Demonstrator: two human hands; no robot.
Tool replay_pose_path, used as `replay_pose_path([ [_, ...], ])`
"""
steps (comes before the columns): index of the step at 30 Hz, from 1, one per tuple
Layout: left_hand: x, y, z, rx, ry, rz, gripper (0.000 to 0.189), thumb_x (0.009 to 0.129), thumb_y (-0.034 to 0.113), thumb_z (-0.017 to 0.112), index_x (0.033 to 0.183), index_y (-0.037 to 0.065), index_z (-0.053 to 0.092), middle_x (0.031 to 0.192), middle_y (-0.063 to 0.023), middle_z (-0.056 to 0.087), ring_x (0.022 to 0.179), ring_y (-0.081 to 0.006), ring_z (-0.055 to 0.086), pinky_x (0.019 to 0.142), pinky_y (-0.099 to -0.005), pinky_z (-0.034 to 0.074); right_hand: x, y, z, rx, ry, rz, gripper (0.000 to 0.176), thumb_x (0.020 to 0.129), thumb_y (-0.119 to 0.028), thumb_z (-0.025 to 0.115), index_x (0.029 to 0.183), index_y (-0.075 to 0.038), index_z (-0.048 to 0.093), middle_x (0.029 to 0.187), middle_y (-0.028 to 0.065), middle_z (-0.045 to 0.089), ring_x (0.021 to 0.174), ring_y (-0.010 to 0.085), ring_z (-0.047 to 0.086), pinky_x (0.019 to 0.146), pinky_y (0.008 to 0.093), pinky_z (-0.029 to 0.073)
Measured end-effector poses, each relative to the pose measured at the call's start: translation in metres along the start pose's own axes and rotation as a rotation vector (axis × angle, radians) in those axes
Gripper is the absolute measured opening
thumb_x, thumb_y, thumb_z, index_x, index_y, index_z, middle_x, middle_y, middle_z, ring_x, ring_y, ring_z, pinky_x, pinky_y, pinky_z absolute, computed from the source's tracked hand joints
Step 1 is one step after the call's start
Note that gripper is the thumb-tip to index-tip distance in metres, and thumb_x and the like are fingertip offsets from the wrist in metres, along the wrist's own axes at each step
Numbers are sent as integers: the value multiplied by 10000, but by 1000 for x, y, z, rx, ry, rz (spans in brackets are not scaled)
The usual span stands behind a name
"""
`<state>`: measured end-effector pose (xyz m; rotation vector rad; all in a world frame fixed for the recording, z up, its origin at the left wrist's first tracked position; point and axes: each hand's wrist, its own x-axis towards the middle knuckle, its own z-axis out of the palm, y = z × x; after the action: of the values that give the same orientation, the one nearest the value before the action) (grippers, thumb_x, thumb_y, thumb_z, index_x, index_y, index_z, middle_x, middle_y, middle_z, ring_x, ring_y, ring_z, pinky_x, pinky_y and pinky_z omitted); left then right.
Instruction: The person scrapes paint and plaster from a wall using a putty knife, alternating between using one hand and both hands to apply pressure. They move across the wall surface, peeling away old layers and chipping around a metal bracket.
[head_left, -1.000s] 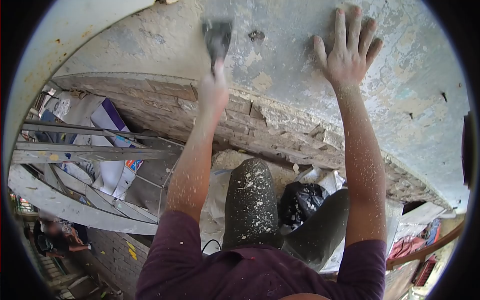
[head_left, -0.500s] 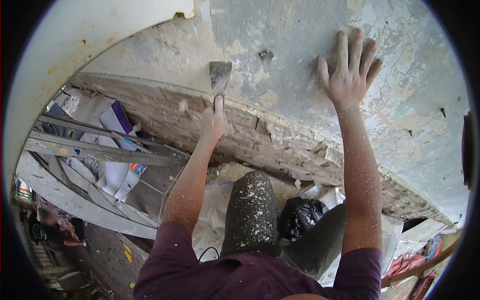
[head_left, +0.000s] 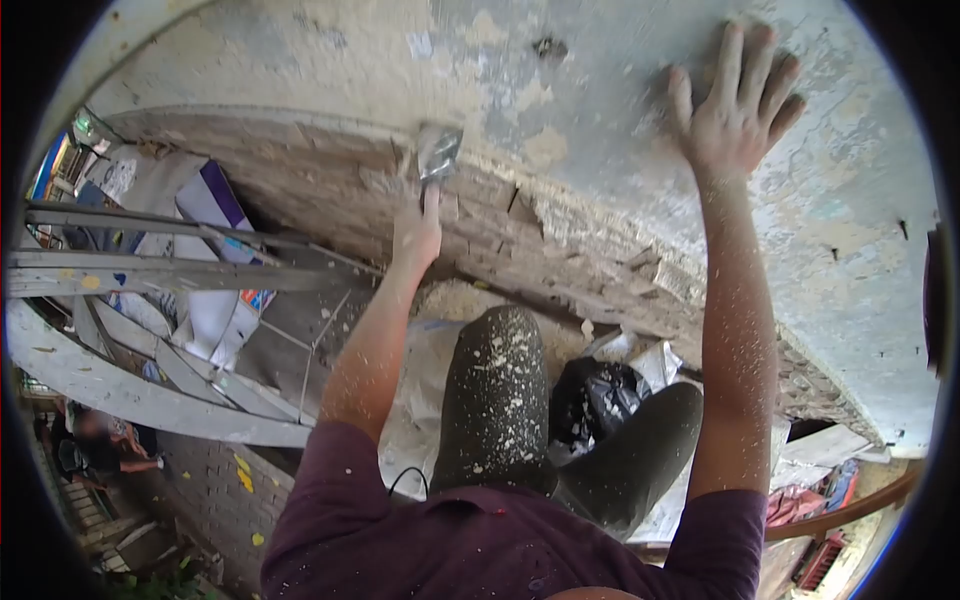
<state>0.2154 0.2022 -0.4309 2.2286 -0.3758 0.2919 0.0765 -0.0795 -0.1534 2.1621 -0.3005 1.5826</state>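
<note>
My left hand (head_left: 417,228) is wrapped round the handle of a scraper (head_left: 440,155), a wide metal blade. The blade lies at the lower edge of the peeling plaster wall (head_left: 640,170), where plaster gives way to exposed brickwork (head_left: 340,165). My right hand (head_left: 737,115) rests on the wall farther up and to the right, fingers spread and holding nothing. Pale dust and flakes coat both forearms.
Metal bars (head_left: 160,280) of a frame stand at left beside white and purple boards (head_left: 210,200). A black plastic bag (head_left: 600,400) lies by my knees. Nails (head_left: 903,230) jut from the wall at right. Another person (head_left: 100,445) is at lower left.
The scraper has gone down from the plaster face to its broken lower edge, with my left hand on it. My right hand stays spread on the wall; the view has shifted.
</note>
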Motion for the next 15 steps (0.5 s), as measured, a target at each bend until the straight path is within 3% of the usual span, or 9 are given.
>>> replay_pose_path([
  [1,4,10,-10,-10,15,23,489,938,393,401,1135,-28,553,964,-288,611,909,-454,578,803,-494,443,2,-1,-4,-13,25,3,702,849,-639,436,1418,-235,369,1521,57,227,1424,315,59,1112,508,-61],
  [3,13,42,-44,-126,-195,-105,472,939,393,412,1040,-26,603,910,-288,617,892,-449,586,793,-491,442,5,-8,-11,-59,-57,7,687,856,-626,437,1408,-220,390,1521,65,226,1422,321,68,1113,514,-46],
  [4,27,65,-61,-26,-166,-88,479,941,406,416,958,-21,632,848,-275,620,843,-428,604,735,-466,457,5,-9,-11,-77,-47,0,675,862,-615,438,1401,-209,402,1518,70,230,1421,321,78,1114,520,-25],
  [6,61,96,-79,-214,12,178,507,931,452,429,922,-12,634,800,-248,629,773,-422,612,676,-453,462,5,-8,-9,-77,-36,-7,675,863,-614,437,1400,-207,404,1519,71,229,1421,320,77,1115,519,-25],
  [8,81,139,-114,-206,-134,130,543,907,502,452,901,-10,634,734,-225,629,737,-424,610,645,-458,458,2,-7,-8,-75,-35,-13,675,863,-614,435,1398,-204,406,1519,71,227,1421,319,77,1115,518,-25],
  [11,89,108,-120,24,-191,233,526,890,506,482,870,5,639,708,-227,621,734,-424,612,627,-452,463,5,-5,-9,-25,4,-27,678,864,-613,430,1404,-204,398,1521,71,222,1424,313,61,1114,511,-46],
  [15,85,14,-164,349,-109,352,470,857,527,521,881,80,662,723,-205,633,729,-398,626,614,-469,483,2,-4,-9,-15,-39,25,683,859,-620,427,1407,-214,393,1524,69,214,1426,308,45,1110,499,-76],
])
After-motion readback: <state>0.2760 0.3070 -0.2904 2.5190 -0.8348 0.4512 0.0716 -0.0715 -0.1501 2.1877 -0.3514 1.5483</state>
